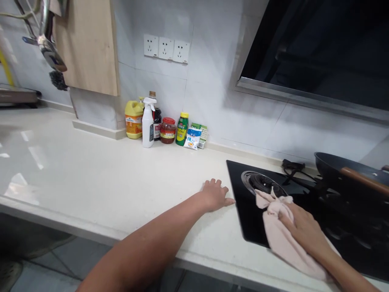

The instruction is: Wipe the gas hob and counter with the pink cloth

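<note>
A pale pink cloth [282, 235] lies bunched over the front left of the black glass cooktop [243, 194], its lower end hanging over the counter's front edge. My right hand [304, 227] is closed on the cloth near the round burner [261, 182]; some of the fingers are hidden in its folds. My left hand [215, 195] rests on the white counter [121, 174] just left of the cooktop, fingers spread, with the thumb at the glass edge. Nothing is in it.
A dark wok [349, 162] with a wooden handle [364, 180] stands on the cooktop's right side. Against the wall are a white spray bottle [148, 125], a yellow jug [133, 119], a red-lidded jar [167, 130], a green bottle [181, 129] and packets [193, 138]. A range hood [319, 52] overhangs the cooktop.
</note>
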`<state>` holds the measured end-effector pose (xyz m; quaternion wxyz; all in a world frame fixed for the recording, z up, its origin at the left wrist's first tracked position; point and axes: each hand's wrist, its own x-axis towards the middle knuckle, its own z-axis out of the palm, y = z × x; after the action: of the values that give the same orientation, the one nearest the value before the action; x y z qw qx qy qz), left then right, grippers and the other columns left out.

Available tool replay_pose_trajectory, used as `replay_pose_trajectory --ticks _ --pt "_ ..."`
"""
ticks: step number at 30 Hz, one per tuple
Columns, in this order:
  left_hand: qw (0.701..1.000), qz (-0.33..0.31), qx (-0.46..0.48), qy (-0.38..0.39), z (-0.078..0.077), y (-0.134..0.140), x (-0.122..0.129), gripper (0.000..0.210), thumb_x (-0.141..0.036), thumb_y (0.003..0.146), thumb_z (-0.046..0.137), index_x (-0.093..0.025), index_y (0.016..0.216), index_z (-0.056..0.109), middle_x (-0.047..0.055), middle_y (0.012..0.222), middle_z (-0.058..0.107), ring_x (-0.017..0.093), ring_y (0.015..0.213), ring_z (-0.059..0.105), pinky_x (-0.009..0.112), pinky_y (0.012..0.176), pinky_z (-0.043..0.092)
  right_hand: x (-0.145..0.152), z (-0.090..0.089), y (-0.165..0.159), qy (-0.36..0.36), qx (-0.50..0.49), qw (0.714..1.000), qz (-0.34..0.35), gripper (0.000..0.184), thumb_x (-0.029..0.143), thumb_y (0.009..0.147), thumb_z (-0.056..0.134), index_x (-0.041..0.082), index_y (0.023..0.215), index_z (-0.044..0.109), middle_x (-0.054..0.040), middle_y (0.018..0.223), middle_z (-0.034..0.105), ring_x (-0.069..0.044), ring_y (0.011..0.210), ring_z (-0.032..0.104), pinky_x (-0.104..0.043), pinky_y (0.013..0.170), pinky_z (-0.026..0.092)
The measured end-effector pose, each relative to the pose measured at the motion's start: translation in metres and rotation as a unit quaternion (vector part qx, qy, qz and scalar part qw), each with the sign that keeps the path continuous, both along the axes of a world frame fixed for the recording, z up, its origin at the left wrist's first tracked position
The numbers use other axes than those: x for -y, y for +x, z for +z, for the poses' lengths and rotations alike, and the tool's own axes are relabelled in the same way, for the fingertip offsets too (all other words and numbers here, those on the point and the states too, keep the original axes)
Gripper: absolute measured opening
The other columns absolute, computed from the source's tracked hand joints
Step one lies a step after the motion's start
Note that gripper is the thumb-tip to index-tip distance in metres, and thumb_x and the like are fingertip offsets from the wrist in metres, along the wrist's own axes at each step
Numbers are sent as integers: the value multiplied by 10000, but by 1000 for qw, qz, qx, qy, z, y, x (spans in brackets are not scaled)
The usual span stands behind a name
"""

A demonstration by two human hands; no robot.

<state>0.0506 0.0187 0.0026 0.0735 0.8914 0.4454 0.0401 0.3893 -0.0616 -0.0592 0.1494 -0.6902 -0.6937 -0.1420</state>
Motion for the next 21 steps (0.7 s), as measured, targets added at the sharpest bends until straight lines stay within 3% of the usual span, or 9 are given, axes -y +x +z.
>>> replay_pose_trajectory --ticks 5,13,17,21 --pt "999 9 31 0 -2 -1 -6 631 -658 958 251 -246 1297 587 141 1288 566 336 1203 483 481 986 379 18 0 -64 23 -30 996 80 489 517 926 385 229 1274 572 -112 1414 535 -352 1320 467 -549 1103 381" --pt "999 18 36 27 -7 -4 -17 627 -679 959 214 -287 1270 593 99 1281 576 304 1190 489 461 986 392 12 19 -161 3 -31 974 226 385 380 894 531 228 1243 588 -114 1435 487 -319 1357 394 -543 1117 346" --pt "999 11 35 36 -8 -5 -18 620 -668 966 202 -288 1250 600 88 1248 590 293 1172 499 445 976 400 15 18 -163 0 -37 966 255 422 399 894 550 230 1280 569 -113 1479 453 -304 1387 365 -535 1145 324" --pt "999 11 23 43 -8 -3 -16 614 -667 965 220 -274 1233 607 96 1242 589 299 1170 498 451 974 398 22 12 -139 -14 -38 970 242 467 451 929 510 244 1348 523 -88 1509 438 -287 1408 358 -514 1169 315"
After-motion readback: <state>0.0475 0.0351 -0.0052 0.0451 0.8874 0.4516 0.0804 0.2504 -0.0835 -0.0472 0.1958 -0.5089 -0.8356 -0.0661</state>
